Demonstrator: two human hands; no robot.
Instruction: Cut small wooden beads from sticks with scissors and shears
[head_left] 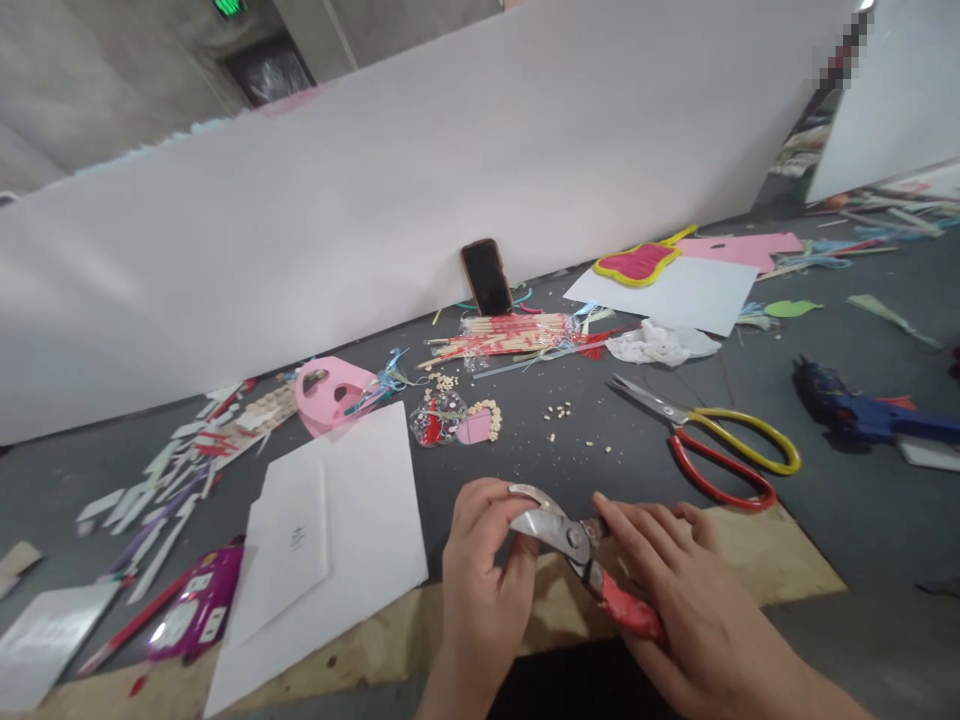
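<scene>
My right hand [675, 570] is wrapped round the red handle of a pair of pruning shears [574, 540], whose curved metal blades point left and stand apart. At the blade tips, my left hand [487, 560] has its fingers curled and the thumb drawn in. Whatever those fingers pinch, if anything, is hidden. Small beige cut pieces [557, 411] lie on the dark table beyond the blades. Further left, a pink piece [474, 425] edged with similar bits lies beside a clear bag [437, 418] of small beads.
Scissors [686, 413] with yellow and red handles lie to the right, near a blue glue gun [862, 405]. White sheets [375, 500] and a purple case [199, 605] are on the left. A phone [487, 275] leans against the white partition behind red-wrapped sticks [510, 335].
</scene>
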